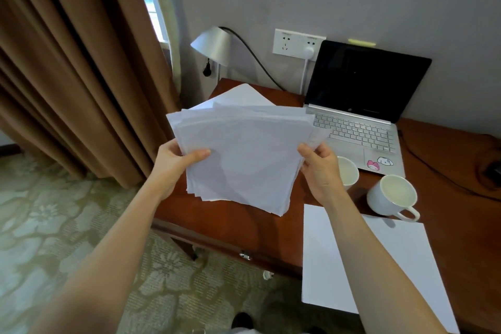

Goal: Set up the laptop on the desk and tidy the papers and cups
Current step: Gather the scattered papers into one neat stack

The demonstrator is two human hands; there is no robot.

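Observation:
A loose stack of white papers (pixel 244 154) is held above the left part of the wooden desk (pixel 238 219). My left hand (pixel 176 164) grips its left edge, thumb on top. My right hand (pixel 321 171) grips its right edge. Behind the stack, one more white sheet (pixel 244 95) lies on the desk. A silver laptop (pixel 360 122) stands open against the wall, its screen dark and stickers by the trackpad. Two white cups sit in front of it: one cup (pixel 348 172) partly behind my right hand, the other cup (pixel 390 195) upright with its handle toward me. A single sheet (pixel 393 266) lies under my right forearm.
A silver desk lamp (pixel 214 45) stands at the desk's back left corner below a wall socket (pixel 296 45) with a white plug. A black cable (pixel 444 176) runs across the right of the desk. Brown curtains (pixel 76 62) hang at the left over patterned carpet (pixel 54 225).

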